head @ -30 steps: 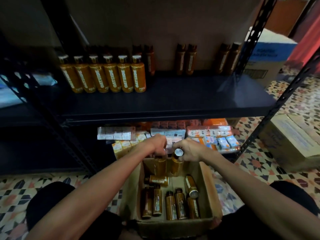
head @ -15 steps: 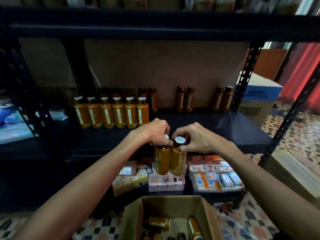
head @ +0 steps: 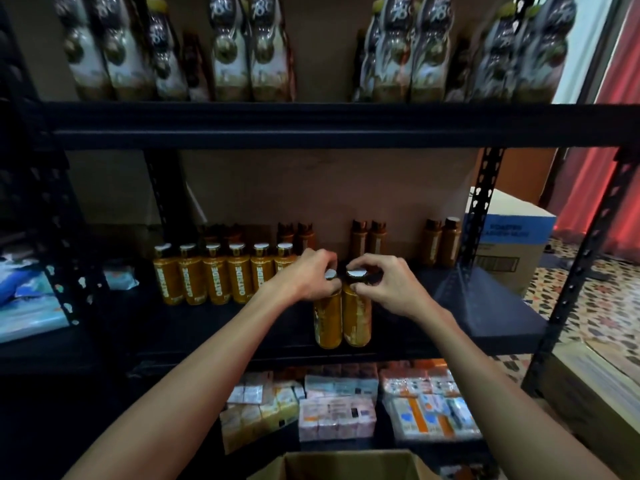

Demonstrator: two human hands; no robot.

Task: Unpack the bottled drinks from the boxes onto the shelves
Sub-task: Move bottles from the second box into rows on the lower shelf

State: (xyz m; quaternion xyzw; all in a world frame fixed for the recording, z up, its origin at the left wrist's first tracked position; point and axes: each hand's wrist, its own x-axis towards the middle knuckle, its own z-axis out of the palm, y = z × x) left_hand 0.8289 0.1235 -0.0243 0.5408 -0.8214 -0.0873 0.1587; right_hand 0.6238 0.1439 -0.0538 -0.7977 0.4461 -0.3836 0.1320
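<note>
The left hand (head: 308,277) is curled over the top of the left silver-capped orange bottle (head: 327,322), and the right hand (head: 386,287) pinches the neck of the right silver-capped orange bottle (head: 356,320) just under its cap. The 2 hands are close together and the 2 bottles stand upright, touching side by side, at the front edge of the black metal middle shelf (head: 485,306); whether their bases rest on it I cannot tell, and their labels are too dim to read. To the left on the same shelf stands a row of 6 matching orange bottles (head: 214,277), each printed "OATSIDE" in white up its side. Against the back wall are pairs of dark brown bottles (head: 367,237), their writing too small to read. On the black top shelf (head: 311,123) stand tall shrink-wrapped dark bottles (head: 242,46) marked "78". Below, the lower shelf carries wrapped packs of small pale cartons (head: 336,412), their print blurred. The open brown cardboard box (head: 346,462) sits at the bottom edge of the view. Behind the right upright is a white and blue carton (head: 512,230) with unreadable blue lettering, beside a red curtain (head: 606,168) and a patterned tile floor (head: 606,299).
</note>
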